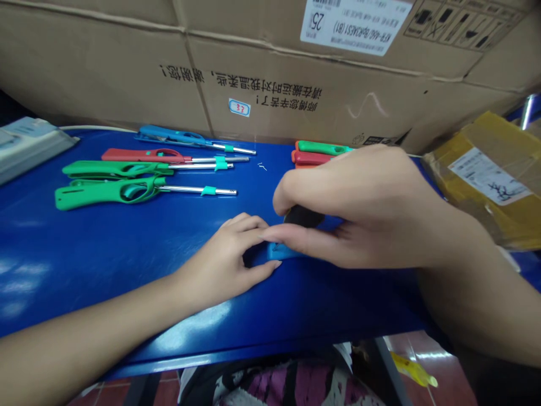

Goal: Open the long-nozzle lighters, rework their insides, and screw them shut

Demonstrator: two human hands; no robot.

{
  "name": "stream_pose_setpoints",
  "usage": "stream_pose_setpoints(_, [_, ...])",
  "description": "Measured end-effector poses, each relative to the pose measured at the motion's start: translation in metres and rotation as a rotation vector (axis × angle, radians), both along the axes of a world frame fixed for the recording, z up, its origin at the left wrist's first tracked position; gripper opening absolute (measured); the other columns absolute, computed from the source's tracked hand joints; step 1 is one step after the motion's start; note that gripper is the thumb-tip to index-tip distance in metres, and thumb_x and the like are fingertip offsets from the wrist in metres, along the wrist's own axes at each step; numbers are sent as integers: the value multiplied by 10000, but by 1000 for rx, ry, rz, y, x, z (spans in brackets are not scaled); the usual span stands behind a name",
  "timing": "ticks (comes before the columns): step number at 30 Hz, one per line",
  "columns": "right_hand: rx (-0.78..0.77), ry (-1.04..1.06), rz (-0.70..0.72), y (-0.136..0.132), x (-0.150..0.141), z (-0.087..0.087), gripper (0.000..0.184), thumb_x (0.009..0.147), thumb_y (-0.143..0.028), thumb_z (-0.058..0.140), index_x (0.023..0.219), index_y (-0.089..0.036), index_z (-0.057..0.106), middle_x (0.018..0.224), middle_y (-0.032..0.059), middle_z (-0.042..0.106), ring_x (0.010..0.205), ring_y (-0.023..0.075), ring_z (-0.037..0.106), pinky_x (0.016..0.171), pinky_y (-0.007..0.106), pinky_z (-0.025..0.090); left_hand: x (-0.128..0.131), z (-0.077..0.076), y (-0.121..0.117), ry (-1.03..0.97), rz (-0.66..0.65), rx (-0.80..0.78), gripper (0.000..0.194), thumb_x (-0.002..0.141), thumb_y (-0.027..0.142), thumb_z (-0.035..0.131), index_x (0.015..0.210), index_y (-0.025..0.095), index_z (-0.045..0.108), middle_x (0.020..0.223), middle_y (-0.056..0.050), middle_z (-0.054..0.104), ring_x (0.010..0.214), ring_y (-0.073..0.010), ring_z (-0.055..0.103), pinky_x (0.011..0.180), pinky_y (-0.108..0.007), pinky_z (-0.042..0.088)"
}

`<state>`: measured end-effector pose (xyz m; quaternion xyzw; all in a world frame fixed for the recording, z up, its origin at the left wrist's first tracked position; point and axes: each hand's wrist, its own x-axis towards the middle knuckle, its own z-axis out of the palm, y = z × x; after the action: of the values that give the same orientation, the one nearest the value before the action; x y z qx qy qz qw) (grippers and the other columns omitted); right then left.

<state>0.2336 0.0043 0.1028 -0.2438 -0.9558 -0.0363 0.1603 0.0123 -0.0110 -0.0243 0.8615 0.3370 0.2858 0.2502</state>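
A blue piece (283, 251), apparently the handle of a long-necked lighter, lies on the blue table, mostly covered by my hands. My left hand (230, 256) pinches its left end between thumb and fingers. Above it, my right hand (359, 208) is closed around a black object (303, 216); too little of that object shows to tell its kind. To the upper left lie long-necked lighters: a green one (107, 193), a second green one (116, 168), a red one (143, 154) and a blue one (169, 135).
Behind the table (84, 237) stands a large cardboard box (127, 73). Partly behind my right hand are a green lighter (319, 148) and a red one (310, 158). A yellow-taped parcel (473, 158) sits at right, a pale box (34, 141) at far left. Tiny slivers (262, 166) lie mid-table.
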Motion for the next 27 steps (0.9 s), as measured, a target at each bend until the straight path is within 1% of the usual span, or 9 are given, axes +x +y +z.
stream_pose_setpoints(2, [43, 12, -24, 1, -3, -3, 330, 1100, -474, 480, 910, -230, 596, 671, -65, 539, 589, 112, 458, 565, 296, 249, 0, 0, 0, -3, 1, -14, 209, 950, 309, 708, 1138, 220, 721, 1099, -48, 731, 1057, -271, 671, 894, -424, 548])
stream_pose_setpoints(4, [-21, 27, -7, 2, -3, -4, 324, 1101, -471, 459, 930, -227, 582, 697, -58, 561, 609, 114, 480, 567, 292, 261, 0, 1, 0, -1, 1, -24, 220, 945, 306, 713, 1146, 216, 722, 1098, -52, 732, 1034, -269, 671, 877, -425, 550])
stream_pose_setpoints(7, [-183, 14, 49, 2, 0, 1, 169, 1063, -304, 437, 1062, -200, 571, 913, 2, 671, 737, 133, 570, 622, 286, 355, -1, 0, 0, -6, -10, -30, 217, 948, 299, 715, 1143, 204, 725, 1131, -66, 737, 1045, -273, 672, 906, -450, 554])
stream_pose_setpoints(10, [-215, -5, -4, 3, 5, 5, 152, 1006, -211, 473, 1134, -189, 554, 1001, 28, 692, 780, 142, 599, 640, 284, 393, -1, -2, 1, -11, -19, -14, 276, 953, 305, 729, 1208, 200, 720, 1210, -89, 730, 1116, -285, 666, 973, -473, 550])
stream_pose_setpoints(13, [-146, 3, -61, 4, 5, 5, 123, 1025, -318, 555, 1043, -197, 567, 836, -15, 665, 654, 122, 559, 573, 279, 349, -1, -2, 1, -14, -17, 6, 281, 943, 299, 750, 1205, 204, 716, 1179, -76, 733, 1088, -269, 669, 953, -443, 556])
stream_pose_setpoints(18, [80, -33, -96, 3, -2, 0, 404, 1056, -580, 516, 903, -209, 569, 662, -54, 543, 566, 113, 503, 519, 298, 237, 1, 1, 0, -20, 10, -16, 120, 920, 263, 754, 1026, 219, 718, 1029, -17, 712, 953, -223, 670, 852, -374, 549])
stream_pose_setpoints(21, [5, -8, -62, 2, -2, -1, 395, 1094, -525, 428, 970, -190, 596, 831, -8, 651, 742, 147, 628, 559, 283, 315, -1, 0, 0, 3, 0, -9, 189, 936, 284, 730, 1109, 210, 718, 1054, -37, 722, 976, -252, 674, 875, -413, 543])
stream_pose_setpoints(24, [-154, 29, 35, 2, 1, 1, 277, 1092, -322, 395, 1151, -149, 603, 1095, 61, 715, 938, 173, 673, 711, 293, 458, -2, 0, 0, -5, -12, 7, 200, 955, 304, 705, 1114, 183, 717, 1060, -59, 735, 970, -266, 682, 887, -446, 542])
stream_pose_setpoints(27, [-223, 60, 123, 0, 3, 2, 252, 1075, -237, 463, 1271, -148, 593, 1196, 39, 729, 959, 133, 677, 781, 273, 483, -1, 1, 0, -5, -8, -13, 201, 944, 290, 716, 1113, 183, 717, 1079, -59, 735, 1008, -264, 688, 916, -440, 545])
